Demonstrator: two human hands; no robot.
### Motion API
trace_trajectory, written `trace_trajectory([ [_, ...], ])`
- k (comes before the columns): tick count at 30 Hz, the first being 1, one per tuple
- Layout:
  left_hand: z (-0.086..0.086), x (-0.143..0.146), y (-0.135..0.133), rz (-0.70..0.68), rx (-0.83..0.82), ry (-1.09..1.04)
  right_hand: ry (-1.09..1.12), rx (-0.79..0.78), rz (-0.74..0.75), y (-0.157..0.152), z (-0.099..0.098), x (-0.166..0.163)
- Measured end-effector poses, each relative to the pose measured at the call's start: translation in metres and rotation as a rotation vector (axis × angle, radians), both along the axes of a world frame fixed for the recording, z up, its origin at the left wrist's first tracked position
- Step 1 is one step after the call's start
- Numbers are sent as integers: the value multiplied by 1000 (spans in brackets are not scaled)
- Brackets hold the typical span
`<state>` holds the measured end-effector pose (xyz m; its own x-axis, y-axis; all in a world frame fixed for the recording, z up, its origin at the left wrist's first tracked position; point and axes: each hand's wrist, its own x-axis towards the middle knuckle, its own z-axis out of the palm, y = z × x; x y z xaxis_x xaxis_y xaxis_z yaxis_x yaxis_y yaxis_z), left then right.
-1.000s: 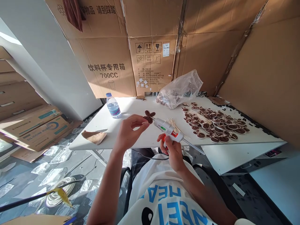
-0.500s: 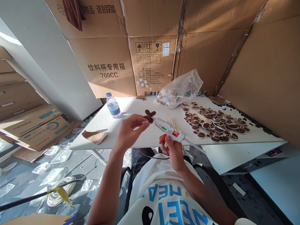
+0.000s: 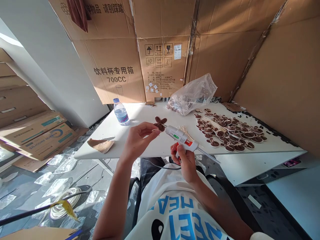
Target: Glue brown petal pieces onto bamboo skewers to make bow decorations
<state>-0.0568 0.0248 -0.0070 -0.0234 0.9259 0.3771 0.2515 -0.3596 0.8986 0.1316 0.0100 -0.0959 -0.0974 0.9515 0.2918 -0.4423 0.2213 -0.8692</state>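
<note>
Between thumb and fingers, my left hand [image 3: 141,138] pinches a brown flower-shaped piece [image 3: 161,122] with rounded petals, held above the white table. My right hand [image 3: 184,158] is wrapped round the grip of a white glue gun [image 3: 178,136] with a red trigger. Its nozzle points left and meets the middle of the flower-shaped piece, as far as I can tell. A clear glue stick [image 3: 208,156] sticks out of the gun's back end. Thin pale sticks [image 3: 186,132] lie on the table behind the gun.
Many brown pieces with pale edges [image 3: 230,133] cover the right of the table [image 3: 145,151]. A plastic bag [image 3: 193,95] lies at the back. A water bottle [image 3: 121,112] and a torn cardboard scrap [image 3: 101,145] are on the left. Cardboard walls [image 3: 165,20] rise behind.
Almost nothing differs. Both hands, the flower-shaped piece and the glue gun hold nearly the same position, with only a tiny shift in the view.
</note>
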Motion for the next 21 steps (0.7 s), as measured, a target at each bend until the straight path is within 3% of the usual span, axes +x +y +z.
trace_trajectory([
  [21, 5, 2, -2, -12, -49, -42, -13, -27, 8, -1, -1, 2],
])
